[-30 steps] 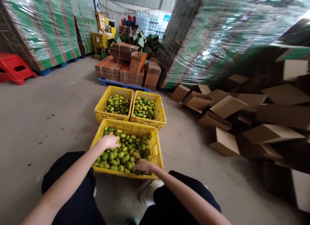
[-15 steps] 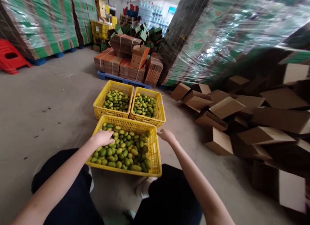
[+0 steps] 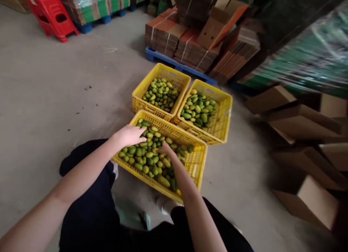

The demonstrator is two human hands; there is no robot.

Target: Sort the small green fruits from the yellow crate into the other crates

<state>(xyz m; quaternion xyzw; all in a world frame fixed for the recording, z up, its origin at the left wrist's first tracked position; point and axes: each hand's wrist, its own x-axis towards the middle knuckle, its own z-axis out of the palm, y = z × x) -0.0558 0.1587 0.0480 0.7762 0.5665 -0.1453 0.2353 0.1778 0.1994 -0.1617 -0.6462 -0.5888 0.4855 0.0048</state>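
Observation:
A yellow plastic crate (image 3: 198,168) stands on the floor in front of my legs, holding many small green-yellow mangoes (image 3: 149,155). My left hand (image 3: 131,135) reaches over its left side, palm down, fingers apart above the fruit and nothing in them. Over the middle of the same crate is my right hand (image 3: 164,148), close to the mangoes. Its thumb and a finger are apart, while its other fingers are partly hidden; I see nothing held. Whether either hand touches fruit I cannot tell.
Just beyond stand two more yellow crates, a left one (image 3: 138,96) and a right one (image 3: 221,118), both part-filled with mangoes. Bundled flat cardboard (image 3: 163,33) sits on a blue pallet (image 3: 163,59). Loose open boxes (image 3: 304,125) lie at right. A red stool (image 3: 51,16) stands far left.
My right hand has moved left, from outside the crate's right edge to over the mangoes. My left hand stays over the left side. The view has tipped down and turned left.

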